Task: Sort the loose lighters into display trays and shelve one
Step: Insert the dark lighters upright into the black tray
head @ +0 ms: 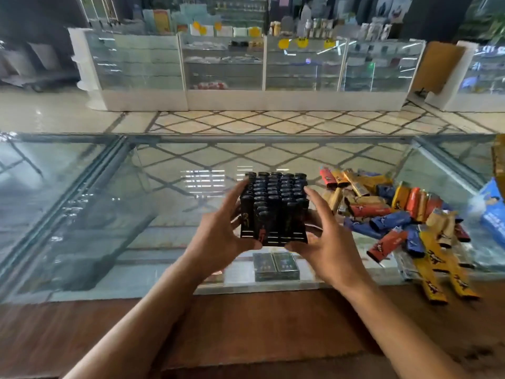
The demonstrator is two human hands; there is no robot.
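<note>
A row of glass cabinets [224, 64] stands across the far side of the shop, white-framed, shelves stocked with goods too blurred to name; a tiled floor [246, 121] with a diamond pattern runs between them and the person. Nearer lies a glass counter [82, 214], its top spanning the whole width; a brown wood ledge [246, 324] borders it on the near side, and both forearms pass over that ledge.

On the right of the glass lies a pile of lighters [396, 214], red, blue, yellow and tan, heaped loosely at all angles; some spill toward the ledge.

The tray [273, 209] sits at the counter's middle, just left of the pile; it is black, packed with black lighters standing upright in rows. Whether it rests on the glass or is raised off it, I cannot tell.

The left hand [218, 236] is on the tray's left side, fingers spread and fairly straight along it, thumb at the near bottom edge; the right hand [325, 242] mirrors it on the right side, fingers splayed, thumb meeting the near edge. The tray is pressed between the two palms.

A blue box [494, 212] lies at the far right edge; two dark packs [276, 266] sit under the glass, below the tray.
</note>
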